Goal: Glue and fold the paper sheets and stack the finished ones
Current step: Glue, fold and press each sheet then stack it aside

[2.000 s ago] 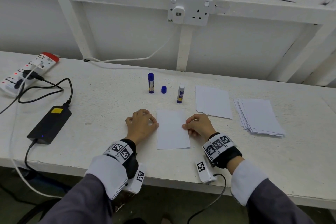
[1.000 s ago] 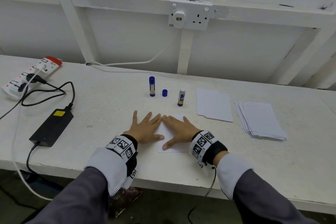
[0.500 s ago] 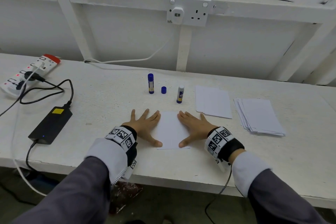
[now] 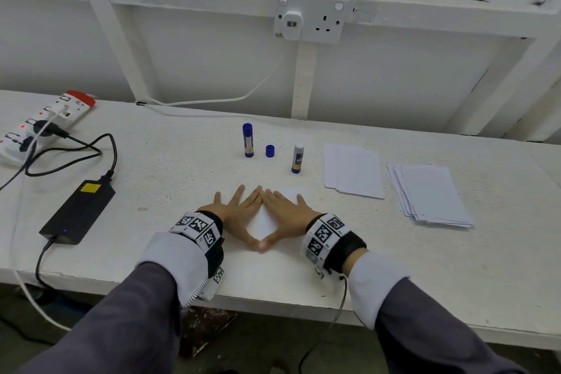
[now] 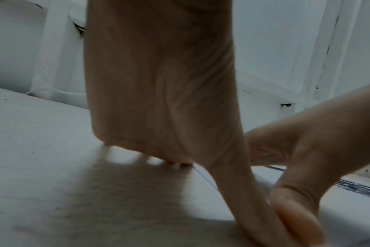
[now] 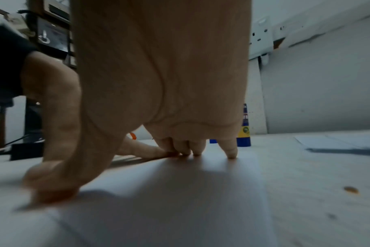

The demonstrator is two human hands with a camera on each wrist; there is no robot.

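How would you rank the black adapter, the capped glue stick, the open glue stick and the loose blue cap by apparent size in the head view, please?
1. Black adapter, clearly largest.
2. Capped glue stick and open glue stick: alike; the capped one stands farther back, so I won't rank them.
3. Blue cap, smallest.

The counter (image 4: 425, 267) was white, as were the paper sheets (image 4: 431, 197) and folded sheets (image 4: 353, 171). One glue stick (image 4: 248, 140) was blue with a yellow band; the uncapped glue stick (image 4: 298, 158) had a white top, its blue cap (image 4: 270, 151) apart. The power adapter (image 4: 79, 211) was black with a yellow label. Wristbands (image 4: 198, 226) bore black-and-white square markers; sleeves (image 4: 121, 322) were grey.
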